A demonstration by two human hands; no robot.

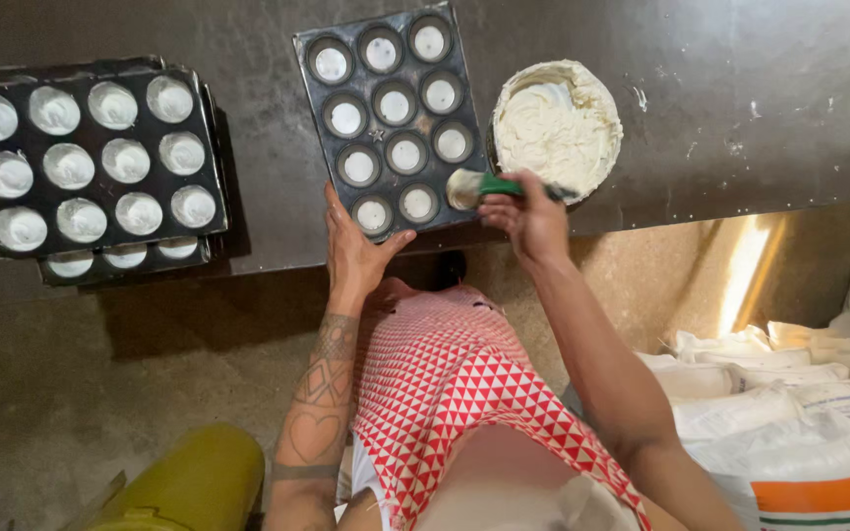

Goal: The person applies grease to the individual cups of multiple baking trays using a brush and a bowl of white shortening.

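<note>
Looking down: a red-and-white triangle-patterned apron (pixel 455 393) fills the near centre, both forearms reaching away toward twelve o'clock.
Left arm: tattooed forearm runs straight up from six o'clock, wrist nearly unbent.
Left hand (pixel 351 246): lies flat and palm-down, fingers together and extended, thumb spread toward three o'clock; fingertips touch the near left edge of the muffin tray, thumb under its near corner, nothing clamped.
Right arm: comes in from five o'clock, slanting toward eleven o'clock, wrist bent inward.
Right hand (pixel 531 216): fingers curled tight round the green handle of a scraper (pixel 479 185), knuckles up.
Scraper position: pale batter-coated blade sticks out at nine o'clock of the fingers, hanging over the tray's near right corner, just beside the nearest cup.
Muffin tray (pixel 312 69): dark, twelve round cups, tilted slightly clockwise on the dark counter (pixel 740 98); each cup shows a thin pale layer at the bottom.
Batter bowl (pixel 558 128): round, full of pale batter, at one o'clock of the right hand, touching the tray's right edge.
Filled trays (pixel 209 157): a stack at ten o'clock, well apart, cups heaped with white batter.
Sacks (pixel 789 433): white, at four o'clock on the floor.
</note>
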